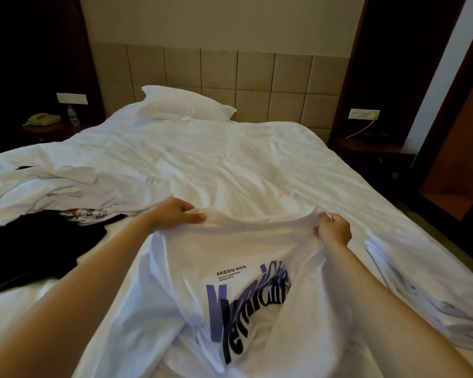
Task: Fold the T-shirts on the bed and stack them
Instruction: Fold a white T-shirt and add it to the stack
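Both hands were on it. The left hand (175, 214) had its fingers curled over the far edge of the white printed T-shirt (246, 249), and the right hand (335, 230) pinched a bunched wad of that same edge between thumb and fingertips. The cloth stretched between them, print up, and fell in rumples toward the near side of the bed (230, 159).

Trouble started at that right-hand pinch. With several layers gathered there, the edge probably would not lie straight once set down, and any fold made from it would likely come out crooked. The slack, creased lower half was the next worry, since wrinkles could get pressed into the fold. Where the sleeves lay, I couldn't tell.

Further out on the left, the heap of unfolded white shirts (66, 186) sat just beside the left hand, with a black garment (33, 246) nearer. A wide sweep could snag either one.

On the right, the stack of folded shirts (421, 282) lay near the right forearm and close to that side of the bed. A careless elbow might shove it askew.
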### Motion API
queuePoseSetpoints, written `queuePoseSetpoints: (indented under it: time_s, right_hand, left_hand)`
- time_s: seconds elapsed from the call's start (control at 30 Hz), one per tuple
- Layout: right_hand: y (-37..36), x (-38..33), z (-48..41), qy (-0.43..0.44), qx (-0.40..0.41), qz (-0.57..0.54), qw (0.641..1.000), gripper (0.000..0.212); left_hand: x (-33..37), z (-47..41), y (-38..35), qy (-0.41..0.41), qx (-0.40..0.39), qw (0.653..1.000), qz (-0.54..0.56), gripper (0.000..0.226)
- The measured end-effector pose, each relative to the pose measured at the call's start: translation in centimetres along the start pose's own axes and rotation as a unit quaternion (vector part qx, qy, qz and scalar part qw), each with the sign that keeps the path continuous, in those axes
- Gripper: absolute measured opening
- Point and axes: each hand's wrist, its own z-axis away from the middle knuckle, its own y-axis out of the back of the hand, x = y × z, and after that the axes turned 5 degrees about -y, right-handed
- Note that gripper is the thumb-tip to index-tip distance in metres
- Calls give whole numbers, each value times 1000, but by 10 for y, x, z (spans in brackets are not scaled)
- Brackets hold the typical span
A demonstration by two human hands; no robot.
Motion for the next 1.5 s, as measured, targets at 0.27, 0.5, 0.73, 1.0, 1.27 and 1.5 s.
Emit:
queuePoseSetpoints:
  time_s: [0.27,0.5,0.73,1.0,1.27,1.5]
  right_hand:
    - [-73,23,-73,51,-15,88,995,27]
    - [-119,31,-127,126,-19,158,979,18]
    - [-165,-15,-171,185,-80,176,964,36]
    - [-171,5,-147,191,-225,275,915,56]
    - [-119,32,-86,212,-256,381,863,67]
    - [-92,38,-32,201,-309,593,716,88]
  left_hand:
    - [-38,-101,-38,77,-159,979,-104,39]
    - [-51,-174,-51,61,20,975,-213,36]
    - [-42,-249,-43,1,266,905,-333,37]
    - [-44,-239,-83,27,198,918,-343,46]
    - [-14,-175,-112,-4,134,950,-283,42]
    - [41,-157,-134,-73,30,980,-180,23]
